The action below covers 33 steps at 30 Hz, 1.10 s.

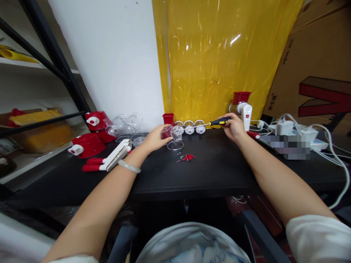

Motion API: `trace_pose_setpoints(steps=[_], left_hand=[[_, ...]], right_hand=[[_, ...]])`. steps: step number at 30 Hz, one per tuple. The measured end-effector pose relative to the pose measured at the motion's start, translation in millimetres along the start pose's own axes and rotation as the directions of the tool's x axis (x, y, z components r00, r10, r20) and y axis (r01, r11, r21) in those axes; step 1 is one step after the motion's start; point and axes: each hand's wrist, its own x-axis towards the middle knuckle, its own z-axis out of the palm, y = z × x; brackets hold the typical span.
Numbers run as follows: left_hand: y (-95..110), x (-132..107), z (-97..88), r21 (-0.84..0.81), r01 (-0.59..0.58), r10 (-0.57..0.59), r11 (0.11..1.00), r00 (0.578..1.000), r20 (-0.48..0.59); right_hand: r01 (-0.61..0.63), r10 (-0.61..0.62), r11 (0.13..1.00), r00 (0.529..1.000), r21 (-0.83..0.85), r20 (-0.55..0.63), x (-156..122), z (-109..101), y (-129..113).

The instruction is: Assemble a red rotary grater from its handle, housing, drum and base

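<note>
My left hand (156,138) is closed round a clear plastic housing (173,133) with a red part inside, held just above the black table (208,171). My right hand (233,126) grips the yellow and black handle of a screwdriver (211,124). Its metal shaft points left, and the tip reaches the clear housing. A metal ring (175,145) lies under the housing. Small screws and red bits (187,157) lie on the table in front of it.
Three white round parts (189,126) stand behind the screwdriver, beside a small red cup (168,118). Red and white parts (87,146) and clear bowls (126,123) crowd the left. A red and white appliance (242,106), chargers and white cables (290,128) lie right. Yellow plastic sheet hangs behind.
</note>
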Motion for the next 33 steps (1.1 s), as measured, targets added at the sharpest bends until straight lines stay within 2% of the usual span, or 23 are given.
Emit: trace_pose_setpoints(steps=[9,14,26,33], left_hand=[[-2.5,-0.5,1.0,0.008,0.007,-0.007,1.0,1.0,-0.008],[-2.5,-0.8,0.8,0.006,0.0,0.0,1.0,1.0,-0.006],[-2.5,0.2,0.8,0.01,0.007,-0.007,1.0,1.0,-0.008],[-0.6,-0.3,-0.1,0.023,0.023,-0.023,0.999,1.0,-0.009]], right_hand=[[-0.058,0.069,0.988,0.995,-0.141,0.072,3.7,-9.5,-1.1],[-0.069,0.084,0.979,0.994,-0.19,0.073,4.7,-11.4,-3.1],[-0.024,0.042,0.967,0.997,-0.255,0.065,8.7,-14.0,3.5],[0.044,-0.006,0.928,0.995,-0.37,0.103,5.9,-15.3,4.3]])
